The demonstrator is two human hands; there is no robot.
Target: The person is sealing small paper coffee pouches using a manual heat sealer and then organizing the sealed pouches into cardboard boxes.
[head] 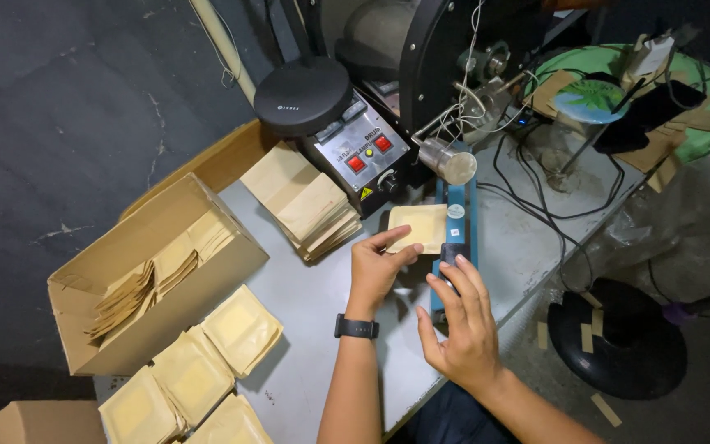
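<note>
**A:** Nearest item first. What is the right hand (pixel 463 322) doing?

**B:** It rests on the near end of the blue heat sealer (pixel 452 238), fingers loosely spread, palm down. It grips nothing.

**A:** And the left hand (pixel 375 267)?

**B:** It wears a black wristband (pixel 357 327). Thumb and forefinger pinch the near edge of one tan paper pouch (pixel 417 227), which lies flat with its right edge at the sealer bar.

**A:** Position of the remaining stock?

**B:** Filled pouches (pixel 199 374) lie fanned at the near left of the grey table (pixel 314 345). An open cardboard box (pixel 154 284) beside them holds more. A stack of flat pouches (pixel 306 201) lies beyond the left hand.

**A:** Farthest equipment?

**B:** A black machine with red switches (pixel 363 152), just behind the stack.
</note>
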